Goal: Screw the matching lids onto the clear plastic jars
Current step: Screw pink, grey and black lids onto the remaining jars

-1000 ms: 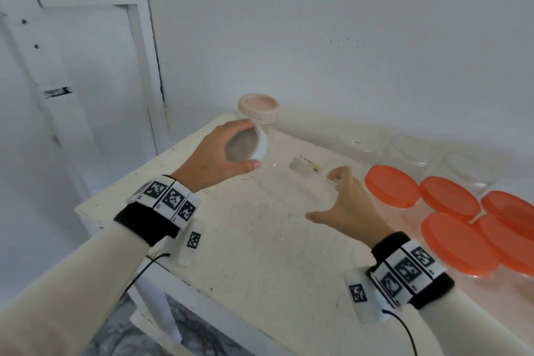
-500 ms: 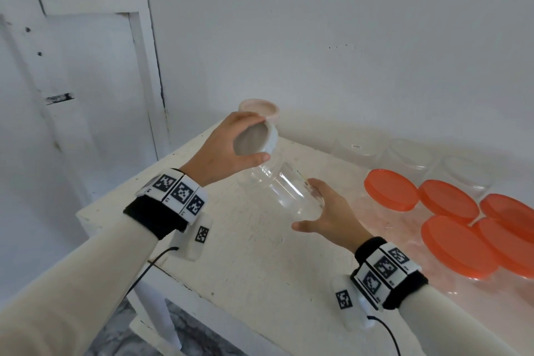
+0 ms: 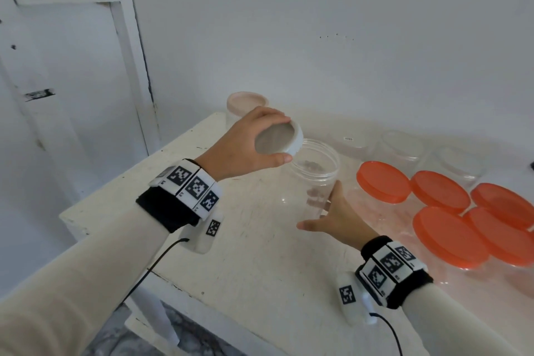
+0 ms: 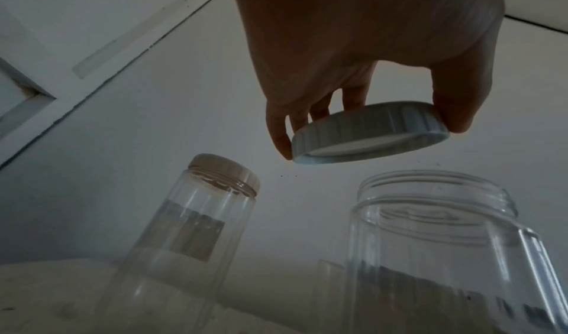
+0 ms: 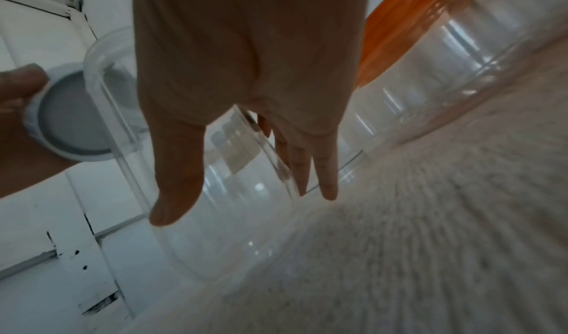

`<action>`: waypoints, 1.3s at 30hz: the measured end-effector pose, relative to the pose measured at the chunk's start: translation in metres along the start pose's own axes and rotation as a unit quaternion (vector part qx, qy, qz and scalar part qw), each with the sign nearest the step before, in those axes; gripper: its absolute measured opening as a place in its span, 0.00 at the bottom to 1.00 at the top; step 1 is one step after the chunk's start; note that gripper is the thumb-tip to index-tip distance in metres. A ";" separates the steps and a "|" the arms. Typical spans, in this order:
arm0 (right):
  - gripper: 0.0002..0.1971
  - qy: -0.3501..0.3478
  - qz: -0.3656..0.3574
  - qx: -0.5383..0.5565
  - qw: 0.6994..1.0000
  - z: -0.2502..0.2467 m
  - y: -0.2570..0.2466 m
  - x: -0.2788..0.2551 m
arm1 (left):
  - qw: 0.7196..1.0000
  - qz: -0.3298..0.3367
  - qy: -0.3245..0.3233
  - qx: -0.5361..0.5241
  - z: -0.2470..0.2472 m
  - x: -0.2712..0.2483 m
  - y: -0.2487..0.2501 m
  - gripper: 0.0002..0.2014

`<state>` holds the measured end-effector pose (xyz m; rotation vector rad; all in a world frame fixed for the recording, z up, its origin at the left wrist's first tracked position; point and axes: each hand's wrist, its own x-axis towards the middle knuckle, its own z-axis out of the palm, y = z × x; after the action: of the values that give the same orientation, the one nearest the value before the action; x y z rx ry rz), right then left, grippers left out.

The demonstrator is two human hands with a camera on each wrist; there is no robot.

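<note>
Head view, left hand: my left hand [image 3: 239,147] grips a white lid [image 3: 279,138] by its rim, fingers on the far edge and thumb on the near edge, tilted, just above and left of the open jar's mouth.
Head view, right hand: my right hand [image 3: 336,218] holds the clear open jar [image 3: 310,182] low on its right side, thumb stretched toward me on the near side, fingers behind the plastic.
Head view, table: the white table [image 3: 231,254] carries a capped jar [image 3: 245,102] at the far left corner, lidless clear jars [image 3: 401,144] along the far wall, and orange-lidded jars [image 3: 448,235] clustered at right.
Left wrist view: fingertips [image 4: 281,140] and thumb pinch the ribbed lid [image 4: 368,133], which hangs clear of the threaded neck of the open jar [image 4: 436,230]; the capped jar [image 4: 196,218] stands to the left.
Right wrist view: my right hand [image 5: 245,84] lies along the jar's wall [image 5: 221,193], thumb on one side and fingers seen through the plastic on the other; the lid [image 5: 70,116] sits at the left beside the jar's rim, an orange lid [image 5: 399,23] far right. The picture is blurred toward the table.
</note>
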<state>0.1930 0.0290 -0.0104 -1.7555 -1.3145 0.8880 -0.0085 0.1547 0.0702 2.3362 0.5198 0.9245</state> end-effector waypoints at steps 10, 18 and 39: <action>0.36 0.062 -0.024 0.013 0.998 0.000 0.000 -0.007 | 0.990 0.035 -0.114 0.077 0.026 0.026 0.022 0.37; 0.37 0.052 -0.030 0.010 0.998 -0.001 0.001 -0.006 | 0.978 0.037 -0.169 0.119 0.032 0.036 0.036 0.35; 0.46 0.040 -0.102 -0.139 0.984 -0.071 -0.076 -0.016 | 0.996 -0.066 -0.057 -0.033 0.042 -0.006 0.006 0.52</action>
<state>0.2171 0.0160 0.0912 -1.8022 -1.5918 0.5351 0.0183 0.1315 0.0461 2.2502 0.5817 0.7324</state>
